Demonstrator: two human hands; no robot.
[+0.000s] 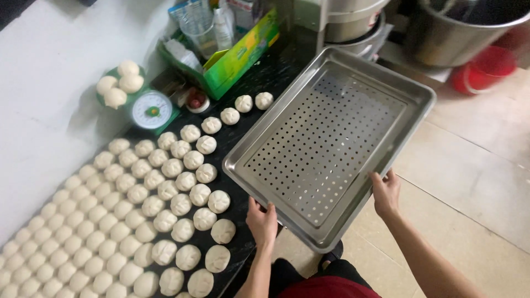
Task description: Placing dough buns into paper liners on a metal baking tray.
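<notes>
At centre frame, the left hand (261,221) and right hand (385,193) each grip the near rim of a perforated steel tray (331,138), beside rows of dough buns (182,198) on the dark surface (276,72).

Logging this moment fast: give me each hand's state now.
Left hand: closed on the near edge of the perforated steel tray.
Right hand: closed on the tray's right-hand edge.

Bakery kitchen: rows of dough buns (165,193), scale (152,110), perforated tray (331,143).
</notes>
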